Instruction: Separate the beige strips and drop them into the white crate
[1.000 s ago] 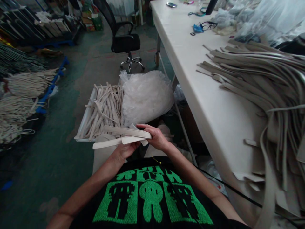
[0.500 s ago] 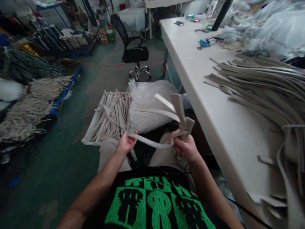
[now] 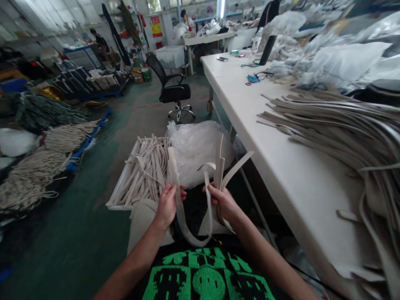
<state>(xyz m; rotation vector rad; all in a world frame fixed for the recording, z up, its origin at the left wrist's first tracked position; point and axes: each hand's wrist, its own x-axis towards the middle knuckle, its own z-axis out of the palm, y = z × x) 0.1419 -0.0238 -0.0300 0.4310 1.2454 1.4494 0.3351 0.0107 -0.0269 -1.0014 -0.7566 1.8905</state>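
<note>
My left hand [image 3: 166, 204] is closed round one end of a long beige strap [image 3: 183, 218] that hangs in a U-shaped loop over my lap. My right hand [image 3: 222, 201] grips the strap's other end together with a few more beige strips [image 3: 222, 164] that stick up and fan out above my fingers. Both hands are close together, just in front of a white tray [image 3: 121, 187] filled with several similar strips, and a clear plastic bag [image 3: 200, 148] bulges beside it.
A long white table [image 3: 250, 112] runs along my right, carrying a big pile of beige straps [image 3: 343, 125], plastic bags, glasses and a phone. A black office chair [image 3: 170, 89] stands on the green floor ahead. Bundles of cord lie at the left. People work far back.
The folded bundle held flat in both hands has been opened out. One strap now sags in a loop between my hands, and the other strip ends stand upright. The camera tilted up.
</note>
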